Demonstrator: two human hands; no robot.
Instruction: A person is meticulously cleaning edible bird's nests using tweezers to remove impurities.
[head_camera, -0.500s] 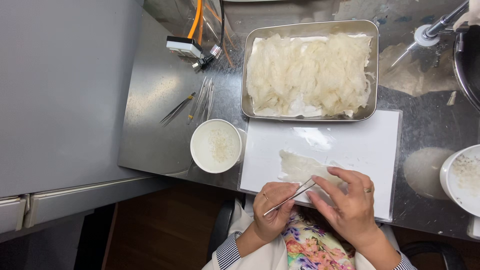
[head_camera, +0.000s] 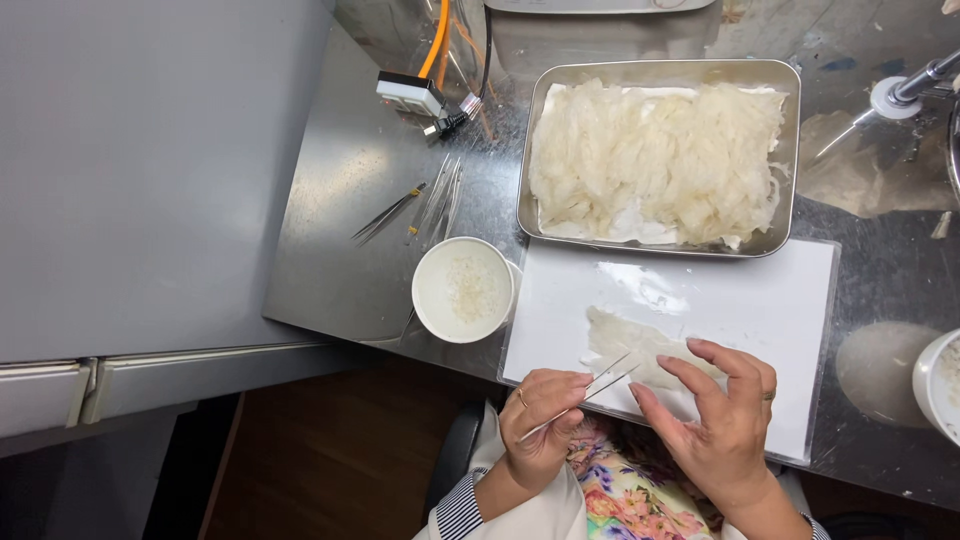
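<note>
- While my left hand (head_camera: 540, 425) pinches a pair of thin metal tweezers (head_camera: 590, 388), their tips reach the pale translucent piece (head_camera: 640, 345) lying on the white board (head_camera: 760, 300).
- My right hand (head_camera: 715, 415) holds nothing; its spread fingers rest on the near edge of that piece.
- Beyond the board stands a steel tray (head_camera: 535, 130) heaped with similar pale shreds.
- Left of the board sits a white bowl (head_camera: 463, 290) of cloudy liquid, with spare tweezers (head_camera: 390, 212) lying farther back.
</note>
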